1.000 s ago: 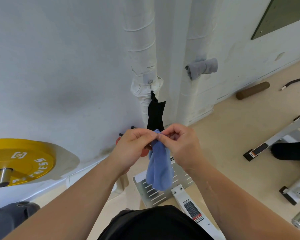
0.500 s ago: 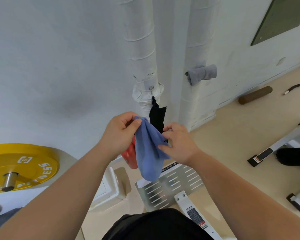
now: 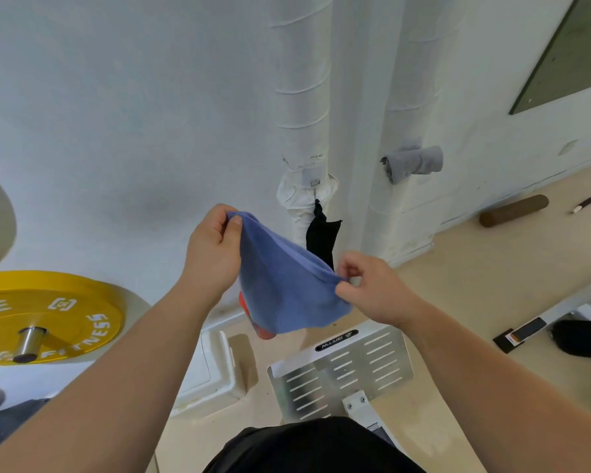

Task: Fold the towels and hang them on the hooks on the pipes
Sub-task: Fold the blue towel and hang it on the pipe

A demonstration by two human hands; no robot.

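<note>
A blue towel (image 3: 287, 285) hangs spread between my two hands in front of the white wrapped pipes. My left hand (image 3: 212, 250) pinches its upper left corner, raised higher. My right hand (image 3: 369, 288) pinches the opposite corner, lower and to the right. On the left pipe (image 3: 302, 97) a black towel (image 3: 321, 237) hangs from a small hook (image 3: 315, 183). A grey towel (image 3: 413, 163) hangs folded on the right pipe (image 3: 420, 80). Something red (image 3: 253, 322) shows behind the blue towel's lower edge.
A yellow weight plate (image 3: 48, 315) on a bar sits at the left. Below me is a slotted metal footplate (image 3: 342, 373) and a white floor box (image 3: 212, 370). A brown roller (image 3: 512, 210) lies by the wall at right, near bench legs (image 3: 526, 332).
My hands moved apart from a joined pinch, spreading the bunched blue towel wide. The left hand rose up and left; the right moved right.
</note>
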